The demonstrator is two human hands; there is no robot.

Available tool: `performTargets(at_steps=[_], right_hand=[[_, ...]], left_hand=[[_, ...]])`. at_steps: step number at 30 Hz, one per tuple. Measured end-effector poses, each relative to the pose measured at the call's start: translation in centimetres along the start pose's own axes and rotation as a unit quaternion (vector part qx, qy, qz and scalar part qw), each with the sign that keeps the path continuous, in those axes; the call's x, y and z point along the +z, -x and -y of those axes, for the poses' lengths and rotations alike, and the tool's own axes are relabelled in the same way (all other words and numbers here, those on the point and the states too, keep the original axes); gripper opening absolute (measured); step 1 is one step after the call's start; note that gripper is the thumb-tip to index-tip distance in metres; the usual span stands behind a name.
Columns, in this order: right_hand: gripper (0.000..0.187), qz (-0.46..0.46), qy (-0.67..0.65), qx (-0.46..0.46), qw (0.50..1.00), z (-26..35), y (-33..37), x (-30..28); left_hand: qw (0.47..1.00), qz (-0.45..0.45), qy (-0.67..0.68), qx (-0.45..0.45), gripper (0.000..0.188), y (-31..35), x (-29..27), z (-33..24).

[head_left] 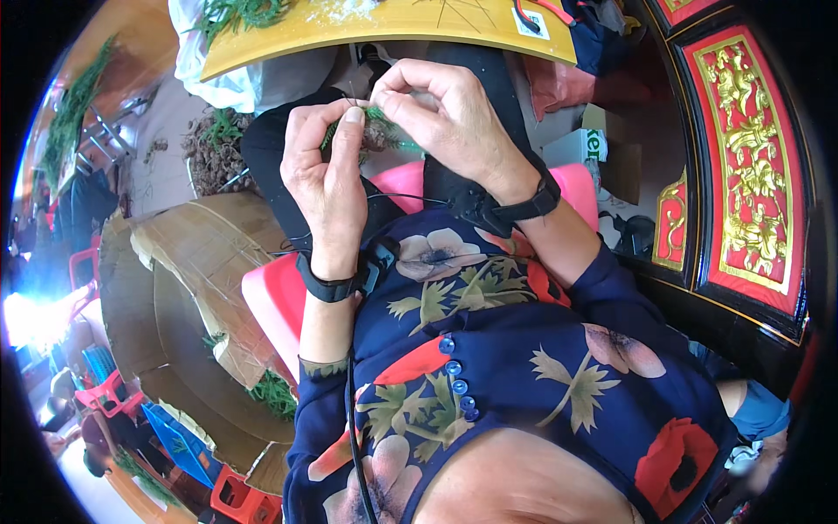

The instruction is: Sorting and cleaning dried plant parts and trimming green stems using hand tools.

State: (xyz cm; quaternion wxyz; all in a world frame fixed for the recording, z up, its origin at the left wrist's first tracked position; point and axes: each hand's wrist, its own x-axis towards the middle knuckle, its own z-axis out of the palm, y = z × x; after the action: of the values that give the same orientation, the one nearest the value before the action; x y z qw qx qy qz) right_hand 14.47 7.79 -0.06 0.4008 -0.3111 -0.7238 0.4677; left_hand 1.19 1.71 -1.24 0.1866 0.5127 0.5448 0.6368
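Observation:
Over my lap, my left hand (327, 162) and my right hand (449, 118) meet with their fingertips almost touching. Thumb and forefinger of my left hand are pinched together, with a thin dark strand standing up by the tips. My right hand pinches too, and a green artificial-looking sprig (374, 113) shows just below its fingertips. Brown and green material hangs under the hands; I cannot tell whether it belongs to the sprig. Both wrists wear black straps.
A yellow table (384, 28) ahead bears green sprigs, white bits, thin dark strands and red-handled pliers (529, 16). White plastic (231, 83) hangs at its left. A torn cardboard box (166, 341) stands at my left, a brown-green heap (214, 157) beyond it. Red-gold carved panels (746, 166) rise right.

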Motion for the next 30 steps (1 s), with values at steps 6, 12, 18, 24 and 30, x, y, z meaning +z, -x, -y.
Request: performTargets(at_steps=[6,12,18,24,30], right_hand=[[0.013,0.051,-0.076,0.002,0.996,-1.1,-0.7,-1.0],[0.010,0.068,-0.055,-0.101,0.991,-1.1,-1.2,-2.3],[0.009,0.127,-0.017,-0.254,0.959,-0.5,-1.7,-3.3],[0.011,0.195,-0.022,-0.206,0.959,-0.6,-1.5,-4.1],[0.007,0.146,0.162,-0.228,0.949,-0.4,-1.4,-4.0]], left_hand=[[0.983,0.063,0.135,-0.105,0.008,0.1,-0.2,0.1],[0.923,0.141,0.283,-0.221,0.010,-0.1,-0.7,-0.3],[0.848,0.217,0.344,-0.340,0.012,-0.5,-1.7,-0.4],[0.824,0.281,0.332,-0.363,0.017,-0.5,-1.8,-0.4],[0.892,0.291,0.218,-0.269,0.013,-0.6,-1.8,0.9]])
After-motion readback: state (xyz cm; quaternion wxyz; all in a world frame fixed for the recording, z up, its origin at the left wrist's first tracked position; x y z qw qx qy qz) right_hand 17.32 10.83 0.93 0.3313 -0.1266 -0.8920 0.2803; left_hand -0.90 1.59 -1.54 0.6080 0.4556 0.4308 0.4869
